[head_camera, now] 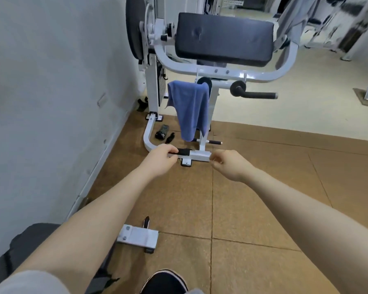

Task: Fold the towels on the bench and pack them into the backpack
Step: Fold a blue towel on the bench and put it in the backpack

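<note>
While both arms reach forward over the brown tiled floor (253, 209), neither hand has anything in it. Left hand (160, 161): fingers curled loosely inward, knuckles up, holding nothing; it overlaps the machine's base bar in view, and whether it touches is unclear. Right hand (227, 164): fingers loosely bent, thumb near the forefinger, nothing between them.

Nearest: a black shoe (165, 282) at the bottom edge, cut off by the frame. Bottom left, a dark padded seat (30, 240), mostly hidden behind the left arm. Just beside it a white metal foot plate (138, 236) with bolts and a small black knob.

Blue towel (189, 107): unfolded, plain mid-blue cloth, draped over a low part of the white machine frame (202, 154), hanging long toward the floor with a crease down the middle. Its top edge hides what it hangs on. It sits beyond both hands, roughly between them.

Small black items (163, 133) lie on the floor left of the towel, too blurred to identify. A black foam handle (257, 94) sticks out to the right of the towel. Above, a large black pad (223, 38) on the curved white tube. A grey cloth (293, 20) hangs at the pad's upper right, motion-blurred; hard to say what it is. Pale wall (51, 81) on the left, cream flooring (306, 102) further back.
</note>
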Motion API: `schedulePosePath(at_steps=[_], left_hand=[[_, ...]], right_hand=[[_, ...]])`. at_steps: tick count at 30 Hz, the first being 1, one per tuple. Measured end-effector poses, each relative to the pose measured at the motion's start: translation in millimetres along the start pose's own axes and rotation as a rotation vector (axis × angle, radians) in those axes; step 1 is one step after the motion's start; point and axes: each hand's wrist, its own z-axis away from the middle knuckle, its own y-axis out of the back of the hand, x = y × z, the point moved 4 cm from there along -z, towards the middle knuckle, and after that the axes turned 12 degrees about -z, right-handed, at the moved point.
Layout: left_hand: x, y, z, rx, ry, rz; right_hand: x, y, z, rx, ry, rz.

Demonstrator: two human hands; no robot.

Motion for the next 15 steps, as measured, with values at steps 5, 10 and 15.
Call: schedulePosePath(at_steps=[5, 10, 15], left_hand=[[13.3, 1.5, -86.3, 0.003, -0.007, -0.005], [15.5, 10.6, -205.0, 0.073, -0.018, 0.013], [8.1, 40.8, -324.5, 0.139, 0.024, 0.039]], right_hand=[[22.6, 34.8, -72.1, 0.01, 0.024, -0.041], [43.8, 74.2, -176.4, 0.045, 0.046, -0.024], [47.1, 120.2, -303.0, 0.01, 0.066, -0.01]])
